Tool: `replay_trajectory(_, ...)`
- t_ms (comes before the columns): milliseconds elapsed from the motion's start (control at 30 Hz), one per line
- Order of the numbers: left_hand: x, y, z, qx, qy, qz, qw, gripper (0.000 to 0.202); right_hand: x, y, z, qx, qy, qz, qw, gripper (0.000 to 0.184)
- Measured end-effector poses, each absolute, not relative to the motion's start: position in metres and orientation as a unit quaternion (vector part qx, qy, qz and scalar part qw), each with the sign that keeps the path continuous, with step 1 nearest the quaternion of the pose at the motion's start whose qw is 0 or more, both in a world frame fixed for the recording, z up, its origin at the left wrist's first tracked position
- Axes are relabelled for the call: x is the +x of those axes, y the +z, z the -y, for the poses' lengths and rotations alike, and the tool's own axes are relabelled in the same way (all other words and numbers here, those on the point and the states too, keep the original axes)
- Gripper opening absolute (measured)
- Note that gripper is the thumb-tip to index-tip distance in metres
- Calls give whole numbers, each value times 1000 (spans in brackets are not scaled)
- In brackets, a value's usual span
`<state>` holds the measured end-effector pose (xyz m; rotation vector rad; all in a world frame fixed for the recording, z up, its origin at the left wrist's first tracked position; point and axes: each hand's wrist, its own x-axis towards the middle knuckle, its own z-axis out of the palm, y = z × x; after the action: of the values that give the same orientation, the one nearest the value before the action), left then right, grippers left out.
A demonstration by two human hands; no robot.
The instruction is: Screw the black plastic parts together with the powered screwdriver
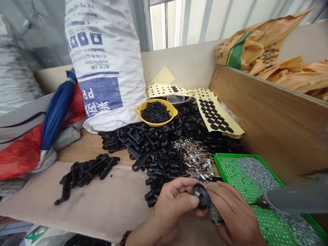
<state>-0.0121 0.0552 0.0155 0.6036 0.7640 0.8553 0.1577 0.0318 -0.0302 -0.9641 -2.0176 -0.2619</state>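
Observation:
My left hand (176,201) pinches a round black plastic part (202,197) between thumb and fingers, its hollow side facing up. A small shiny metal piece (197,193) sits inside that part, by my thumb tip. My right hand (234,212) is curled against the part's right edge, fingers together. Below its fingers shows a dark, speckled object (215,216), mostly hidden, whose kind I cannot make out. Just beyond my hands lie a pile of bent metal clips (193,157) and several black cylindrical pieces (156,177).
A green tray (217,164) of small screws is at right, with a grey power-screwdriver-like tool (292,200) over it. Behind the black parts stands a yellow basin (175,114) of black screw-like pieces. A white sack (110,51), sticker sheets (214,112) and black handle parts (87,171) surround them.

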Motion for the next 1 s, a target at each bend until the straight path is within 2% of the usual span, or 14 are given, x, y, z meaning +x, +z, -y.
replay_trajectory(233,-11,11,-45,232,367,-348,831,32,158,-30,-17,-403,-108,812,409,31)
replay_trajectory(400,-11,2,-34,229,370,-378,817,31,162,-40,-4,-407,-103,818,394,37)
replay_trajectory(533,-9,-3,-25,224,350,-397,818,37,161,-47,5,-416,-87,818,387,39)
replay_trajectory(733,-8,-6,-17,219,327,-424,816,31,157,-63,20,-444,-27,808,386,39)
replay_trajectory(1000,-12,-19,-11,258,309,-507,762,23,147,-84,34,-467,87,791,385,40)
